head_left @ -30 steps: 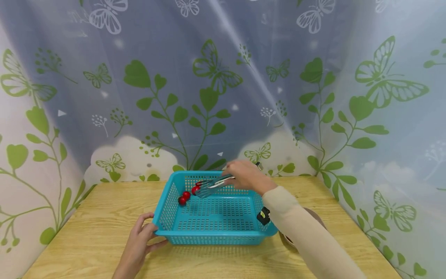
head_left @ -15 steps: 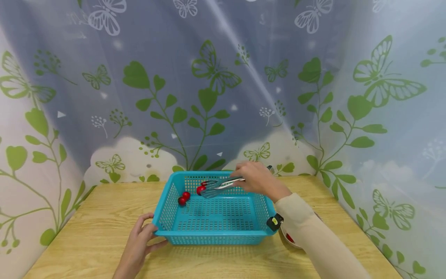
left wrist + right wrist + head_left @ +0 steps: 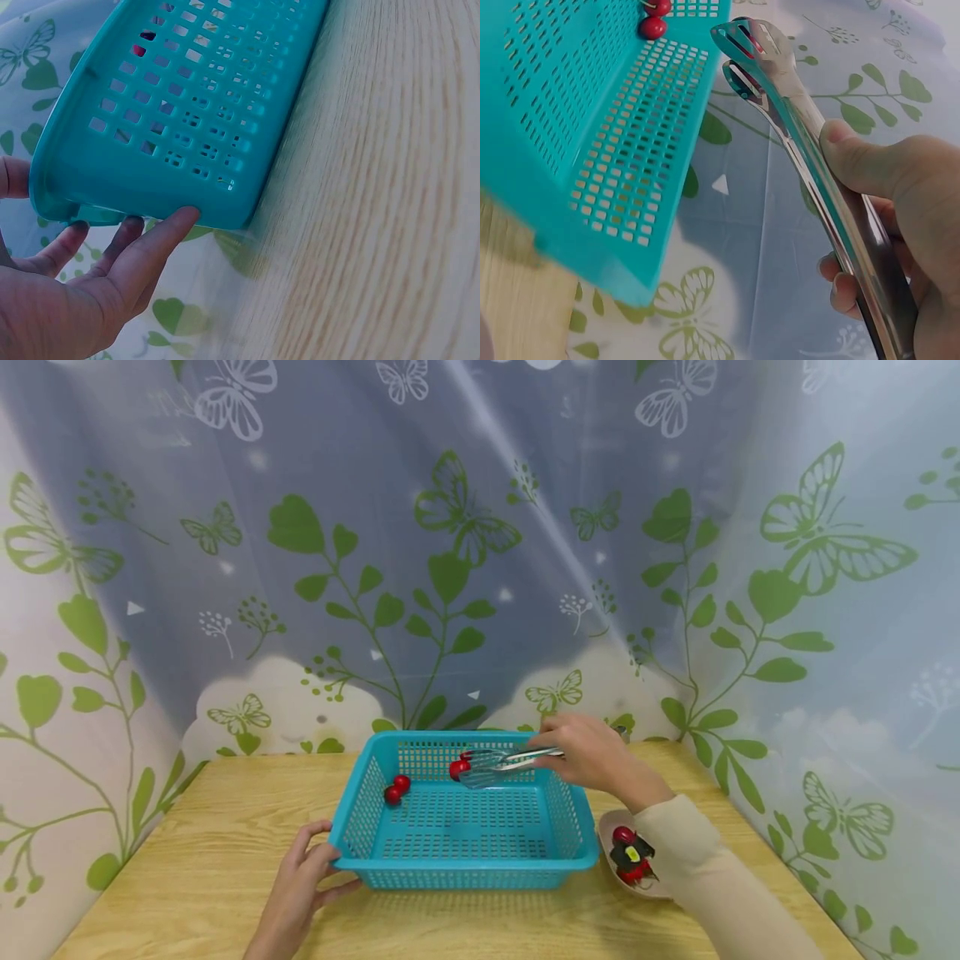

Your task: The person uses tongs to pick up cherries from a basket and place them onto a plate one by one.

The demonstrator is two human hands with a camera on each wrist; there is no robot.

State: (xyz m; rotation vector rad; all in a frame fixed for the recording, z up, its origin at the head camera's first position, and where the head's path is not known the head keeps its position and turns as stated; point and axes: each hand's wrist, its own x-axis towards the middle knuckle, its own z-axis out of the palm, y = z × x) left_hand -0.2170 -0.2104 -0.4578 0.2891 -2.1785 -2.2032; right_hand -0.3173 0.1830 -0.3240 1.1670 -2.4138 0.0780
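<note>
My left hand (image 3: pixel 296 881) holds the near left corner of the blue plastic basket (image 3: pixel 480 863), thumb by the rim and fingers against the outer wall in the left wrist view. My right hand (image 3: pixel 585 752) grips metal tongs (image 3: pixel 832 202) with slotted heads, raised over the basket's far side. Red cherries (image 3: pixel 460 769) are caught between the tong heads, mostly hidden by them in the right wrist view. Two more cherries (image 3: pixel 397 790), joined by a stem, lie on the basket floor at the left.
Right of the basket sits a pale dish (image 3: pixel 660 888) with red fruit in it, partly covered by my right sleeve and a black device at the wrist. The wooden table (image 3: pixel 225 827) meets a butterfly-print curtain (image 3: pixel 480 568) behind and at the sides.
My right hand has carried the tongs and the cherries in them rightward across the basket. More of the dish has come into sight. The left hand has stayed at the corner.
</note>
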